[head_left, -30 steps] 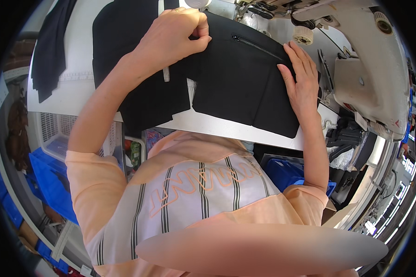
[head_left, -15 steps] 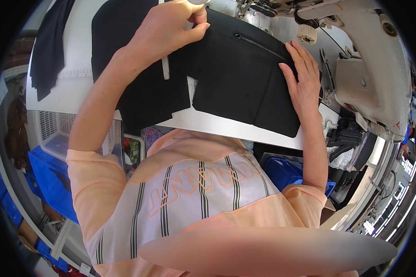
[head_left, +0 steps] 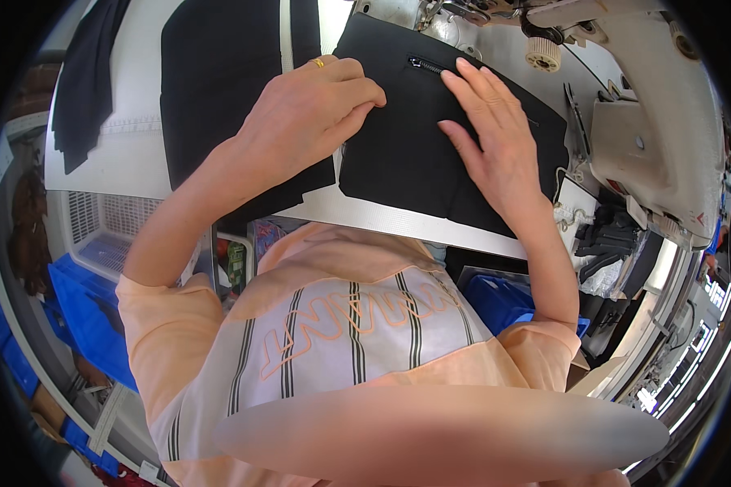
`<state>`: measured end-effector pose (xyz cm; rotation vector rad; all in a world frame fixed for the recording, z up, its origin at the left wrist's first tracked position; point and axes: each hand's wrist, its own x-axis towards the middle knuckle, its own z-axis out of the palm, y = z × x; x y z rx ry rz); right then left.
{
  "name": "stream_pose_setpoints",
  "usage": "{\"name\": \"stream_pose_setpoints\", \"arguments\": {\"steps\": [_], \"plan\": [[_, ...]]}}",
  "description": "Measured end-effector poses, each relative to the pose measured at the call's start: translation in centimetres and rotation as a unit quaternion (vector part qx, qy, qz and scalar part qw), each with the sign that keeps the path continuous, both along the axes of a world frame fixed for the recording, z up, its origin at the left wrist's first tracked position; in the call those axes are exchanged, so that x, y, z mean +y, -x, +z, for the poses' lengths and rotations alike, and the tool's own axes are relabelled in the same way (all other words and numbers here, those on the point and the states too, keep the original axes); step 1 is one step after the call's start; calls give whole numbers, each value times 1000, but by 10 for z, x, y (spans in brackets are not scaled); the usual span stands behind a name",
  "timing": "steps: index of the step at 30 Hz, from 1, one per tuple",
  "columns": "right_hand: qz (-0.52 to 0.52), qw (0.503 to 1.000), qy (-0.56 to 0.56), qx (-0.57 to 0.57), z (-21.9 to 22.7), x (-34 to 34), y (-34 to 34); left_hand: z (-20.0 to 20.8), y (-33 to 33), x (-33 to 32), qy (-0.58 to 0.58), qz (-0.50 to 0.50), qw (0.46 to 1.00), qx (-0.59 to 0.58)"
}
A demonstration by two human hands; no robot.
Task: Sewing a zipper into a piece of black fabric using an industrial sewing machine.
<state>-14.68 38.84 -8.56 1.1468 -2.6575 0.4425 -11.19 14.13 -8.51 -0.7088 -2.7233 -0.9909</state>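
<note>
A black fabric panel [head_left: 402,158] with a short zipper [head_left: 425,64] set into it lies on the white worktop. My right hand [head_left: 499,134] rests open on this panel, its fingers spread and covering part of the zipper. Across the panel's left edge lies my left hand [head_left: 317,109], its thumb and forefinger pressed together over the cloth. What is between those fingertips, if anything, is hidden. Left of it is another black fabric piece [head_left: 219,77], partly under my left forearm, with a pale strip [head_left: 286,36] running along it.
A sewing machine [head_left: 646,154] stands at the right, its pale knob [head_left: 542,54] above the worktop [head_left: 130,154]. Dark tweezers [head_left: 575,114] lie beside it. More black fabric [head_left: 89,81] hangs at the far left. A white basket [head_left: 85,227] and blue bin [head_left: 89,325] are below.
My left hand has come nearer from the panel's far edge, uncovering its upper left corner. My right hand has slid left over the zipper. The panel's near right edge has shifted away from me.
</note>
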Motion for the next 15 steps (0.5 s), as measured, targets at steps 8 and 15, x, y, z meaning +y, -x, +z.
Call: {"name": "stream_pose_setpoints", "arguments": {"steps": [8,15], "plan": [[-5,997,43,-63,-2,5,2,1,44,-47,59,58,995,48],[-133,984,28,-117,21,79,53,12,52,-25,16,86,995,-37]]}}
